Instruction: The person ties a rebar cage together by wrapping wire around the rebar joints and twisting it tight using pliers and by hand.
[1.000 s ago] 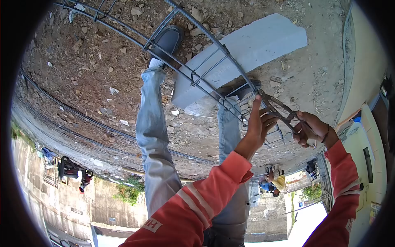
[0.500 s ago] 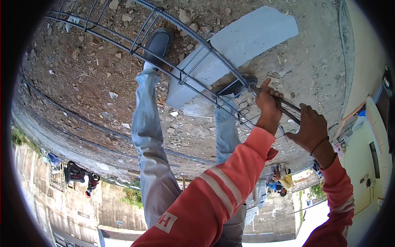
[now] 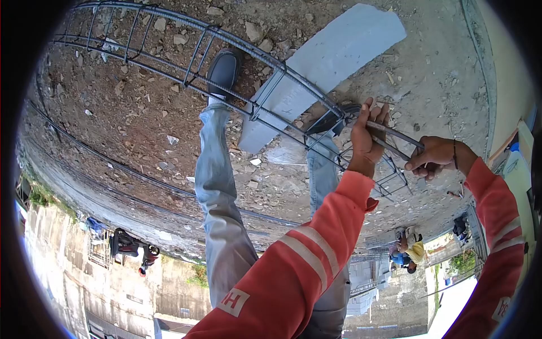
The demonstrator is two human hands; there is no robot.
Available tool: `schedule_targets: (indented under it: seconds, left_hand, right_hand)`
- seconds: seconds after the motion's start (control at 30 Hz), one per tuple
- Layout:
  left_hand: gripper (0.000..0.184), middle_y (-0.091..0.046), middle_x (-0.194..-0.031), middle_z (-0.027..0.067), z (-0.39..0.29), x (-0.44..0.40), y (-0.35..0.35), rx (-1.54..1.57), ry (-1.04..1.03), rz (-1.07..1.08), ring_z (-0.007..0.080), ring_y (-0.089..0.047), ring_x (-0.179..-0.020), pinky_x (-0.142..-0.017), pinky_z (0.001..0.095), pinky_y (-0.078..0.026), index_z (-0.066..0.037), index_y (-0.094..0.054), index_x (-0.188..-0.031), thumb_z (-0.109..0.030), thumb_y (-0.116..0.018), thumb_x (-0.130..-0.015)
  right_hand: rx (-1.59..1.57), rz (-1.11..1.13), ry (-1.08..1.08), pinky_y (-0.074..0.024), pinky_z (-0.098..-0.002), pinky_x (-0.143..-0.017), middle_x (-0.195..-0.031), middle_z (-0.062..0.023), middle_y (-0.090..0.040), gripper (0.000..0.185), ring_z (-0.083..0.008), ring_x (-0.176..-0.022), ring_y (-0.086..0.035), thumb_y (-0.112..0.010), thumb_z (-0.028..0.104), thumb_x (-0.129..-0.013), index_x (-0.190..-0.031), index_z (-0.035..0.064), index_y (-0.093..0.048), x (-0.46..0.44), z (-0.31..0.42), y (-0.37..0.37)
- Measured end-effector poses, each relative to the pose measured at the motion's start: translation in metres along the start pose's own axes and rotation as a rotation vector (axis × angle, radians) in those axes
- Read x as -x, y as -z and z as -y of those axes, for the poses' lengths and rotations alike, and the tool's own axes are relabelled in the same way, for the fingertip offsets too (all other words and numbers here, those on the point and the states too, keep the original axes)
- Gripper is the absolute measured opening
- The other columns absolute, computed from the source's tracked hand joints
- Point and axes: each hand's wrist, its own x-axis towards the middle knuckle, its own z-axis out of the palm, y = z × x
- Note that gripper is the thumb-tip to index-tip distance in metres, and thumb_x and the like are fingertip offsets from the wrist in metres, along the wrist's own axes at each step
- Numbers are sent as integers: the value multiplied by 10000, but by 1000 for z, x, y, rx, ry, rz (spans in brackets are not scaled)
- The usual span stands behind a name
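Observation:
A pair of long-handled metal pincers (image 3: pixel 395 134) has its head against the end of a bar in a rebar cage (image 3: pixel 307 85). The exact bite of the jaws is hidden behind my fingers. My left hand (image 3: pixel 368 138) is closed round the pincers near the head, beside the corner of the cage. Out at the handle ends, my right hand (image 3: pixel 435 155) has its fingers curled round the handles, which stand a little apart. The cage of long bars and thin stirrups curves over both my shoes (image 3: pixel 224 72).
A pale flat slab (image 3: pixel 344 51) lies on the rubble-strewn ground under the cage. More long bars (image 3: pixel 141 178) run along the dirt. Upside down in view, a person in yellow (image 3: pixel 415 252) and another person in dark clothes (image 3: pixel 148 257) are in the background.
My right hand has gone from open fingers beside the handles to a closed hold on their ends. My left hand stays on the pincers. The view has shifted slightly.

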Motion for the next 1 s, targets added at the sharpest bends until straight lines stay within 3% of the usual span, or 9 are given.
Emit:
schedule_targets:
  seconds: [0.1, 0.17, 0.23, 0.5, 0.57, 0.73, 0.87, 0.93, 1.0]
  left_hand:
    - [314, -488, -640, -17, 0, -9, 16, -19, -6, 115, 148, -515, -660, -772, 340, -468, -96, -557, -1203, -330, -566, -993]
    - [408, -341, -602, -9, 6, -5, -6, -14, -74, -40, 131, -427, -598, -670, 359, -461, -38, -532, -1252, -345, -576, -987]
    - [325, -378, -610, -5, 8, -11, -19, 39, -107, -290, 130, -431, -577, -605, 346, -444, -36, -587, -1144, -326, -560, -997]
    - [260, -541, -752, 17, -14, 1, -3, -473, 38, -466, 199, -549, -696, -688, 387, -458, -75, -624, -1067, -293, -577, -933]
    - [284, -619, -841, 26, -22, 5, 11, -444, 209, -165, 221, -599, -826, -755, 392, -459, -94, -618, -1088, -333, -586, -938]
    - [364, -653, -933, 95, -16, 2, 4, -146, 101, -125, 227, -626, -839, -654, 362, -480, -45, -613, -1119, -356, -616, -931]
    - [244, -605, -751, 51, -11, -15, -16, -646, 107, -331, 197, -590, -651, -590, 369, -462, -67, -610, -938, -310, -614, -915]
    - [233, -593, -713, 57, -10, -18, -29, -880, 47, -448, 196, -578, -604, -557, 376, -453, -61, -610, -884, -293, -613, -904]
    - [433, -657, -868, 289, -8, -21, -28, -1502, -52, -293, 432, -669, -859, -745, 482, -511, 82, -610, -911, -350, -614, -878]
  right_hand:
    - [230, -59, -4, -442, -273, -474, -658, -53, -632, 304, -166, -573, -635, -803, 259, -778, -845, -11, -680, 1, -2, -15]
    - [1136, -1344, 560, -489, -331, -615, -742, -73, -622, 351, -217, -698, -651, -791, 200, -734, -999, 3, -669, 4, -14, -51]
    - [1213, -1486, 575, -495, -369, -747, -810, -98, -619, 407, -262, -788, -644, -775, 176, -703, -1058, 21, -650, -9, -19, -58]
    - [865, -876, 361, -533, -427, -645, -763, -139, -658, 394, -263, -656, -652, -815, 388, -752, -740, 26, -660, -28, -23, -33]
    - [75, -2, 16, -521, -406, -576, -644, -68, -600, 388, -190, -571, -604, -832, 380, -764, -703, 66, -611, -7, 2, -24]
    - [-552, 323, 121, -426, -274, -445, -571, -36, -517, 809, -126, -456, -501, -432, 868, -775, -932, 85, -565, -22, -37, -29]
    - [-1119, 709, 350, -529, -319, -588, -687, -112, -614, 877, -185, -549, -603, -341, 890, -781, -1105, 112, -582, -44, -68, -63]
    - [-1156, 435, 516, -536, -316, -616, -789, -126, -636, 899, -194, -615, -629, -349, 885, -784, -1191, 110, -550, -28, -42, -107]
    - [-1109, -90, 742, -551, -327, -675, -979, -141, -649, 881, -208, -770, -665, -411, 814, -827, -1337, 98, -462, -30, -30, -152]
